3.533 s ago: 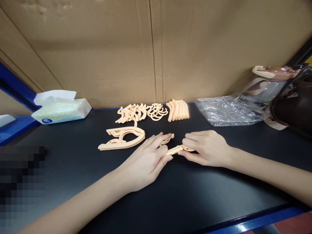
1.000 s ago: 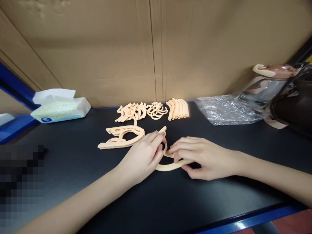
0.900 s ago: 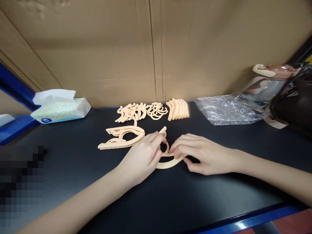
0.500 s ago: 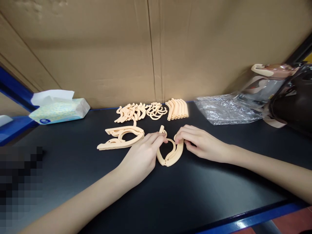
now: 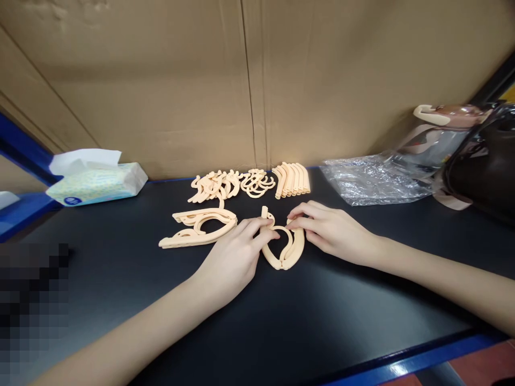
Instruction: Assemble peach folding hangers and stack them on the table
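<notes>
the cream frame (image 5: 296, 247), right of the folded hanger (image 5: 213, 239), has just swung from spread to folded, nearing that hanger's shape; left hand (image 5: 239, 249) and right hand (image 5: 338, 231) fingers pinch its two sides

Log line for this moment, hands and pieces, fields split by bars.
left hand: holds beige frame, left side | right hand: holds its right side | left of frame: second frame | beyond: loose beige parts on black table
</notes>
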Demonstrator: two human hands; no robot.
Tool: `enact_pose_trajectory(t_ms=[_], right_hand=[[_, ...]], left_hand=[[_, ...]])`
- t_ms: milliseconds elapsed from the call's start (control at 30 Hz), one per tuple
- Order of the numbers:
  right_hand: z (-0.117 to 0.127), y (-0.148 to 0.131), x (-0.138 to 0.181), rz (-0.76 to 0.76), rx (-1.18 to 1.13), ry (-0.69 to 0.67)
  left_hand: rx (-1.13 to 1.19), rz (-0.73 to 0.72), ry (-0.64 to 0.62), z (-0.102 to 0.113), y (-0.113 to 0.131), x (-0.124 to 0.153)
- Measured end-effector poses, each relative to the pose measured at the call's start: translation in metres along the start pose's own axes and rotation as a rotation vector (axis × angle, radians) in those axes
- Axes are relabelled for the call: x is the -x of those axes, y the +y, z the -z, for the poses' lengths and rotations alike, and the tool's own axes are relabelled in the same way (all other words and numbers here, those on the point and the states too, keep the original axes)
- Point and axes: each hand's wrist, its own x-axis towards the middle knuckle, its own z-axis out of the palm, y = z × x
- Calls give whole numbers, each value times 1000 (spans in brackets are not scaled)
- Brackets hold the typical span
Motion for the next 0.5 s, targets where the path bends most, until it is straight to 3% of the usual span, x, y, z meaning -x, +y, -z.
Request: enact_pose_trajectory(t_ms=[500], right_hand=[[0,0,-2,1,-2,-16]], left_hand=[[-27,8,-16,1,2,-1]])
